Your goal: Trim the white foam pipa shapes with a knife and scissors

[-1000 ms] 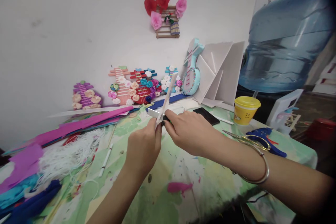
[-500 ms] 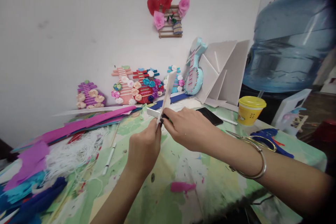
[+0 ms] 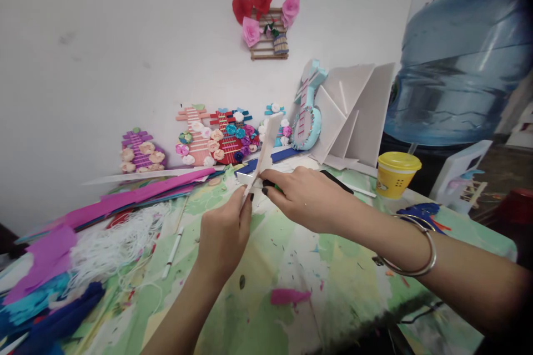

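Observation:
My left hand point(image 3: 222, 227) pinches the lower end of a narrow white foam board piece point(image 3: 270, 141) above the table. The piece stands edge-on and tilts up and away. My right hand point(image 3: 302, 194) is closed around a craft knife point(image 3: 244, 177), mostly hidden by the fingers. A bit of its green handle shows near the thumb, and its shiny blade sticks out on the left side of the board. Both hands are close together, over the middle of the patterned green tablecloth point(image 3: 250, 310).
Flower-trimmed instrument models point(image 3: 227, 138) line the wall. White boards point(image 3: 362, 116) lean behind a dark tablet point(image 3: 337, 181). At right are a yellow cup point(image 3: 398, 175) and a large water bottle point(image 3: 462, 66). White string point(image 3: 112, 244), crepe paper point(image 3: 141, 194) and a pen point(image 3: 172, 252) lie left.
My right hand has drawn slightly right and away from my left, the knife moving with it. My right forearm has shifted and now covers the scissors. The left hand has moved slightly left.

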`<action>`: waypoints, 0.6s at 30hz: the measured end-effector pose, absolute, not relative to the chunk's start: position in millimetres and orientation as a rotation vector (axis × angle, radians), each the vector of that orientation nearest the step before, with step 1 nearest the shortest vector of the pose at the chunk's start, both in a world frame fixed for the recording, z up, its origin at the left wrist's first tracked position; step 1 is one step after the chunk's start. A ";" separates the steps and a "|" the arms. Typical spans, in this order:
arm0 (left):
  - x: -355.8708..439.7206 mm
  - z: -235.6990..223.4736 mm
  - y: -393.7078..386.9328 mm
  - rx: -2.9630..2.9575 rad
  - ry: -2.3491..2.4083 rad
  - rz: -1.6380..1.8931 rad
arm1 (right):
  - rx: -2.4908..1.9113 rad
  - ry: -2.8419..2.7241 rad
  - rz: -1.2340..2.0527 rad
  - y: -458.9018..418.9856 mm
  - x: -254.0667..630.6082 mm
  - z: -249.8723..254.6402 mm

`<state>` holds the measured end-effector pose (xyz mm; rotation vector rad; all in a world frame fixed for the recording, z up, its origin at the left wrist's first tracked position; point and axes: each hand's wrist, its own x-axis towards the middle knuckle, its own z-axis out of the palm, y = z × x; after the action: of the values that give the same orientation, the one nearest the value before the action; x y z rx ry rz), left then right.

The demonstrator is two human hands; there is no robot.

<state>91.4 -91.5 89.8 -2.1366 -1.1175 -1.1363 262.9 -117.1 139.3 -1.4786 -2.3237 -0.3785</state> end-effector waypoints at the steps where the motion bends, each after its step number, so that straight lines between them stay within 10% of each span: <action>1: 90.7 89.8 -91.5 -2.134 -1.120 -1.132 | -1.479 -2.322 -0.381 -117.1 262.7 139.1; 18: 103.0 88.8 -87.9 -2.094 -1.259 -1.151 | -1.667 -2.275 -0.509 -125.6 254.9 137.0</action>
<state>103.0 -87.9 88.8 -2.0941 -1.2588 -1.1506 254.9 -125.6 137.0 -1.6666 -2.2745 -0.5094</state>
